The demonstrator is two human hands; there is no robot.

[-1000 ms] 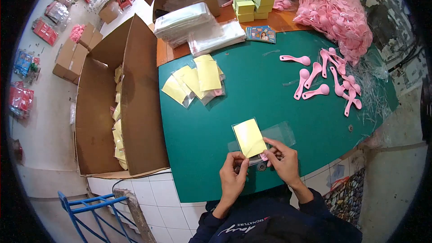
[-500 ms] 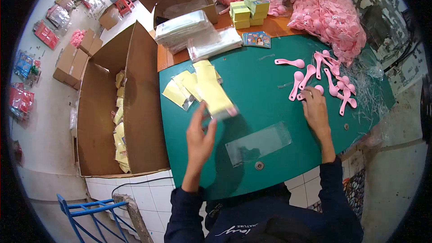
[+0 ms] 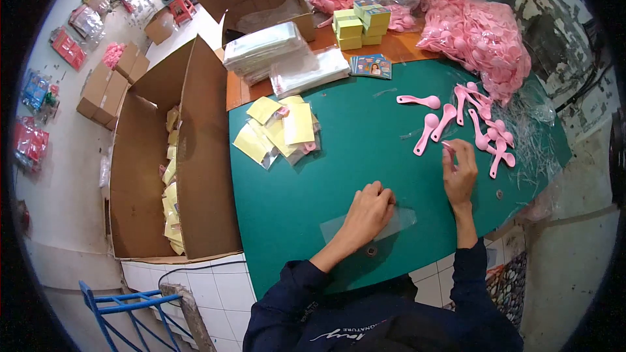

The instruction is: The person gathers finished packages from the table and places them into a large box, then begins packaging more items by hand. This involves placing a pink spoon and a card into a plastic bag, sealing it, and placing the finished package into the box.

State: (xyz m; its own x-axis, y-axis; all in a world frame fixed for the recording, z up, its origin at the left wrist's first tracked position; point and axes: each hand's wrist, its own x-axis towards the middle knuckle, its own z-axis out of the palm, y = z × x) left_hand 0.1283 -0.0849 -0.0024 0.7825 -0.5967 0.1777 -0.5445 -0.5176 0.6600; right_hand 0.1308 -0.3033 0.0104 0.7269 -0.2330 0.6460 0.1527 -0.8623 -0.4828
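Since half a second ago, the left hand [image 3: 370, 210] has dropped the yellow packet onto the packet pile [image 3: 282, 130] and now presses flat on the clear bag [image 3: 365, 225] at the green table [image 3: 365, 124] edge. The right hand [image 3: 460, 171] pinches, I think, a pink spoon [image 3: 448, 148].

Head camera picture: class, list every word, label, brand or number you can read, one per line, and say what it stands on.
"SIGNATURE" (seen upside down), on the person's dark sleeved top.
A cursive word beside it on the same top: too blurred to read.
Print on the picture cards: too small to read.
Print on the small stacked boxes: too small to read.
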